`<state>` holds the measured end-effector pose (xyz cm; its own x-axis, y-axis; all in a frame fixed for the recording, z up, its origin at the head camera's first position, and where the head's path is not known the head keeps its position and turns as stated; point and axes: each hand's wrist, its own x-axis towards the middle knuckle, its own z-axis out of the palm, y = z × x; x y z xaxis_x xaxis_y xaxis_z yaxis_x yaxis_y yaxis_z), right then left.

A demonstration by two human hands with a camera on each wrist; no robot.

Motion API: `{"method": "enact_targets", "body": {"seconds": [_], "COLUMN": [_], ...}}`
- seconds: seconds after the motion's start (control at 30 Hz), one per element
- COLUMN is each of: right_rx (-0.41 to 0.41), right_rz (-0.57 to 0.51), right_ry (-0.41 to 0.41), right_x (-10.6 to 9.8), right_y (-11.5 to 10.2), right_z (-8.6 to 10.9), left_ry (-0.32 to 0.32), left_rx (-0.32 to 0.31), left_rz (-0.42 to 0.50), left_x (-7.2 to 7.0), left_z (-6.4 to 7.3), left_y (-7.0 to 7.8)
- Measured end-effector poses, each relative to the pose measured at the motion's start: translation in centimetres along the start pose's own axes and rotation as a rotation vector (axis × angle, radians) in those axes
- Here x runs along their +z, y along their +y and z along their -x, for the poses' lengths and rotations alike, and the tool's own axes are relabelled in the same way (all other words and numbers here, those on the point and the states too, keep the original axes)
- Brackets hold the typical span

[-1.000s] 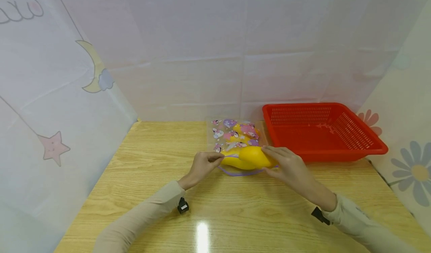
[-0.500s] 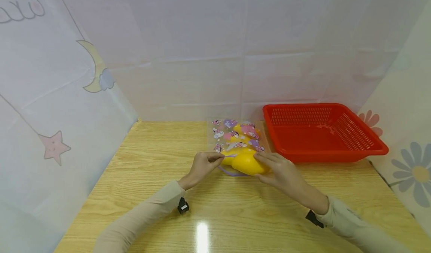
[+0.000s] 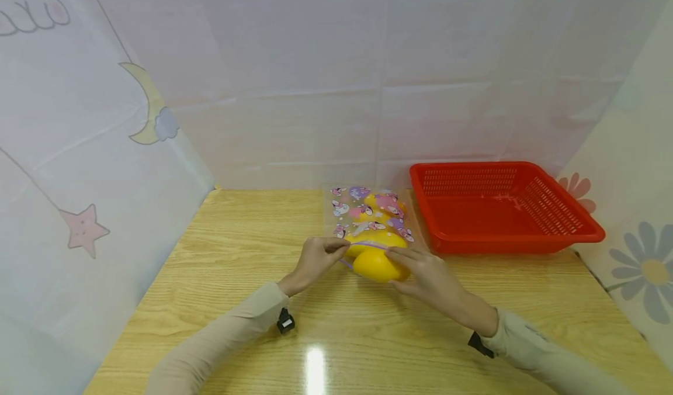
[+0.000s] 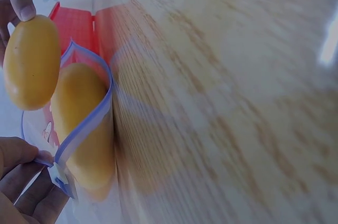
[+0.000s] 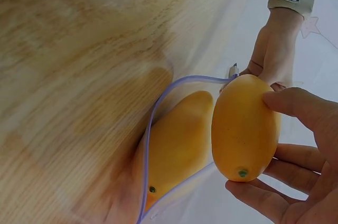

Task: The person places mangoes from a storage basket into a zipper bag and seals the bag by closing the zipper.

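Note:
A clear zip bag (image 3: 342, 208) printed with pink and purple cartoons lies on the wooden table, its purple-edged mouth facing me. My left hand (image 3: 316, 260) pinches the mouth's left corner, by the white slider (image 4: 59, 174). Between the thumb and fingers of my right hand (image 3: 433, 279) is a yellow mango (image 5: 245, 129), held just in front of the gaping mouth. Another mango (image 5: 182, 142) lies inside, close to the opening, its stem end showing in the right wrist view. Deeper in the bag, more yellow fruit shows partly through the print.
A red plastic basket (image 3: 512, 244) with slotted walls stands right of the bag, near the back of the wooden table (image 3: 252, 225). Printed cloth (image 3: 294, 91) hangs behind and along both sides. A bright reflection shows on the tabletop near the front.
My right hand has moved left and slightly nearer to me with the mango, turning it and uncovering more of the bag's mouth. The left hand has stayed at the corner.

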<state>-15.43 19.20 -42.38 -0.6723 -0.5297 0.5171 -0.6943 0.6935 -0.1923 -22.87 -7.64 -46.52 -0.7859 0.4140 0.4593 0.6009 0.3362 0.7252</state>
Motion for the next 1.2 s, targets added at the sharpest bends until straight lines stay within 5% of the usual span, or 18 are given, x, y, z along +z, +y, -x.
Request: {"method": "enact_targets", "body": {"seconds": [1.2], "right_rx": [0.008], "right_rz": [0.084], "right_ry": [-0.086], "right_x": [2.5], "right_y": [-0.4], "right_z": [-0.4], "left_ry": [0.007], "left_rx": [0.03], "left_rz": [-0.005], "left_x": [0.1], "left_z": [-0.1], "left_y": [0.0]}}
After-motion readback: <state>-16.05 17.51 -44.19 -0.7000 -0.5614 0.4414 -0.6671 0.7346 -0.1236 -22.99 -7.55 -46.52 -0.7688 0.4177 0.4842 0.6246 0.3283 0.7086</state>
